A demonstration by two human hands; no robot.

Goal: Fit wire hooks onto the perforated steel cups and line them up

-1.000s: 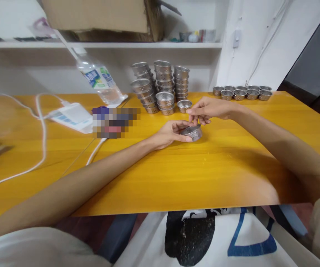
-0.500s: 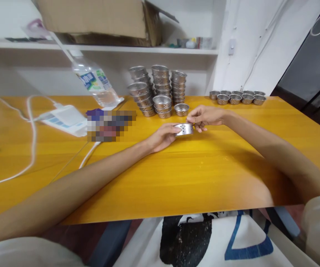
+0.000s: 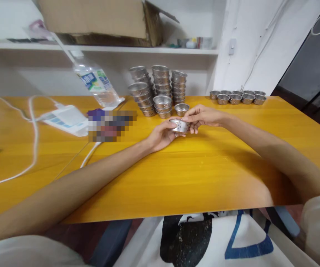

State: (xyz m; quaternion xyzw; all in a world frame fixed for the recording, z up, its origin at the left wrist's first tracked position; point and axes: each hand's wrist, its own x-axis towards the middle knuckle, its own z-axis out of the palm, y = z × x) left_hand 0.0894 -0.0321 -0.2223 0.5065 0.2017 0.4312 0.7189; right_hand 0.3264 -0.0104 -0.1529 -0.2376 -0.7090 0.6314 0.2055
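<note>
A small perforated metal cup (image 3: 181, 126) is held just above the yellow table (image 3: 160, 185). My left hand (image 3: 162, 136) grips its left side, thumb near the rim and fingers beneath. At the cup's right side, my right hand (image 3: 201, 118) has its thumb and fingers closed on the rim. Just behind the hands stands a single similar cup (image 3: 182, 109). Farther back are several tall stacks of the same cups (image 3: 160, 79), with a shorter stack (image 3: 162, 106) in front of them.
Several separate cups (image 3: 235, 98) stand in two rows at the back right. On the left are a clear plastic bottle (image 3: 97, 83), a white power strip (image 3: 67, 119), white cables (image 3: 34, 144) and a blurred-out patch. A cardboard box (image 3: 95, 18) rests on the shelf (image 3: 115, 48) above.
The cup has shifted slightly left and tilted, showing more of its rim. My right hand has moved left with it, and more of my left fingers now show underneath.
</note>
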